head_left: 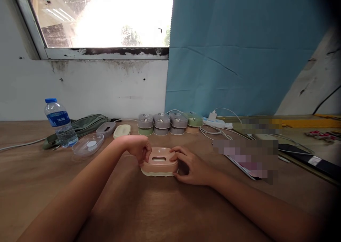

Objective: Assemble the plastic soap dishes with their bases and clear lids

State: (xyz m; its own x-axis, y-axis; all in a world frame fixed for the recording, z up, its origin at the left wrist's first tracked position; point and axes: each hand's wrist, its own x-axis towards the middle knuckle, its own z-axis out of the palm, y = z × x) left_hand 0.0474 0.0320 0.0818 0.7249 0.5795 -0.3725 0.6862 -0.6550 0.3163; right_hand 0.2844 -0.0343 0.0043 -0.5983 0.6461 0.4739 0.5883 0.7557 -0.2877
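A pink soap box (163, 167) with a slot in its top and a wavy cream rim at its base lies flat on the table in front of me. My right hand (190, 165) grips its right end, fingers on the top edge and thumb low at the side. At the left end, my left hand (140, 149) is bent down with curled fingers pressed against the box. Those fingertips are partly hidden. Behind my left forearm are a cream tray (122, 130), a grey slotted tray (106, 128) and a clear lid (88, 144) with a round white sticker.
Several stacked soap boxes (162, 121) stand along the wall. A water bottle (60, 123) and a green bag (86, 125) are at left. To the right lie a power strip (217, 123) with white cables and a phone-like slab (243, 167), partly blurred.
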